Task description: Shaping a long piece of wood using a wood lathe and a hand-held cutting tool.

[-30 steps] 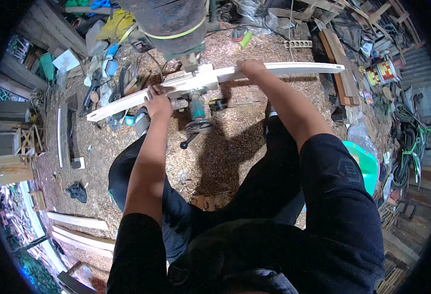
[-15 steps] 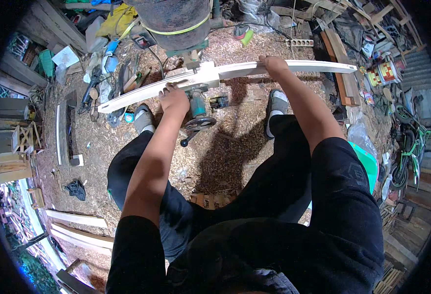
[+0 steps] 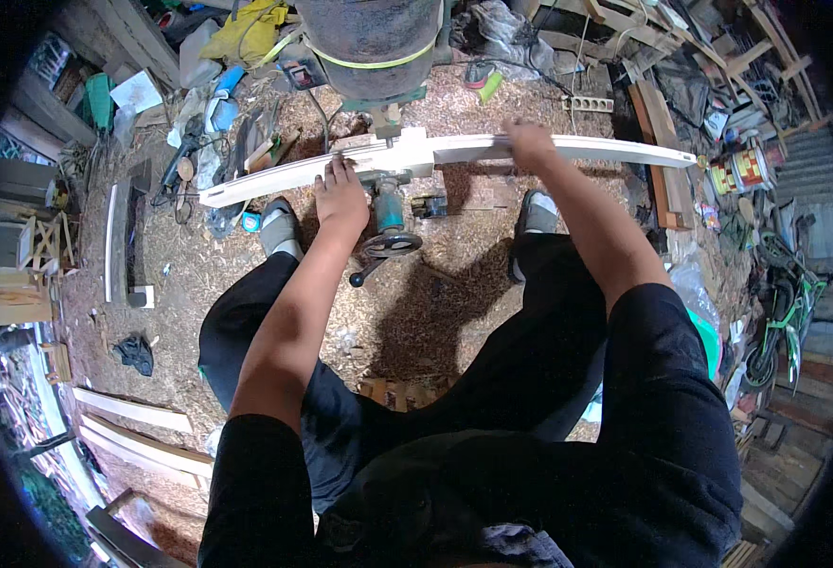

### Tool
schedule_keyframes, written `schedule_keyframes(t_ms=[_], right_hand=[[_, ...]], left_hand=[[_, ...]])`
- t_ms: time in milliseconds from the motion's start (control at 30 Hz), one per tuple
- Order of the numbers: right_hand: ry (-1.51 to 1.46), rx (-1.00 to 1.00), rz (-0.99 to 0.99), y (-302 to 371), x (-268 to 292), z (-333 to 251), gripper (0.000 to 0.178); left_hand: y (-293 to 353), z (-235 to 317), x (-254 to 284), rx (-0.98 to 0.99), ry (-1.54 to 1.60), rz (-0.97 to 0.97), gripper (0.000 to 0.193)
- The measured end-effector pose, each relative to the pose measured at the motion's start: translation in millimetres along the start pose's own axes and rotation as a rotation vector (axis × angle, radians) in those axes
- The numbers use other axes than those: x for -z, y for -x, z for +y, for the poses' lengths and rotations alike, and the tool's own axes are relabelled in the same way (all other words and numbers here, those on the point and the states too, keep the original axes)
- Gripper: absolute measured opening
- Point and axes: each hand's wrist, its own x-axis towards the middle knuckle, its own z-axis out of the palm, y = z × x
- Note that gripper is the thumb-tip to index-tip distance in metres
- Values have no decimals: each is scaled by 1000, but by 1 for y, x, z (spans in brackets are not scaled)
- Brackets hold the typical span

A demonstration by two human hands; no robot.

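A long pale wooden board (image 3: 615, 149) lies crosswise in front of me, with a small dark slot near its right end. A thicker pale wooden block (image 3: 418, 150) sits at its middle; whether the two are joined I cannot tell. My left hand (image 3: 341, 197) rests on the left half, fingers stretched over it. On the right half is my right hand (image 3: 531, 146), fingers bent over the far side and slightly blurred. Beneath the board stands a green machine support (image 3: 389, 209) with a black handwheel (image 3: 393, 244) and crank. Above the middle hangs a metal machine head (image 3: 387, 120).
A large dark drum (image 3: 369, 43) with a yellow band stands behind the board. Dark timber beams (image 3: 660, 156) and a paint bucket (image 3: 742, 170) are at right. More pale boards (image 3: 137, 410) lie at lower left. Wood chips cover the ground between my feet.
My view has shifted and turned slightly. My left fingers have straightened over the board. The right hand stays at about the same spot, now blurrier.
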Motion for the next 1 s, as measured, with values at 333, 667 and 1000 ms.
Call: schedule_keyframes(t_ms=[333, 667, 1000], right_hand=[[-87, 293, 147, -21, 4, -97, 29], [-43, 37, 40, -8, 17, -40, 17], [-44, 330, 106, -13, 4, -90, 42]], left_hand=[[-10, 49, -4, -90, -81, 123, 67], [-9, 49, 6, -94, -138, 90, 71], [3, 33, -11, -126, -150, 164, 64]])
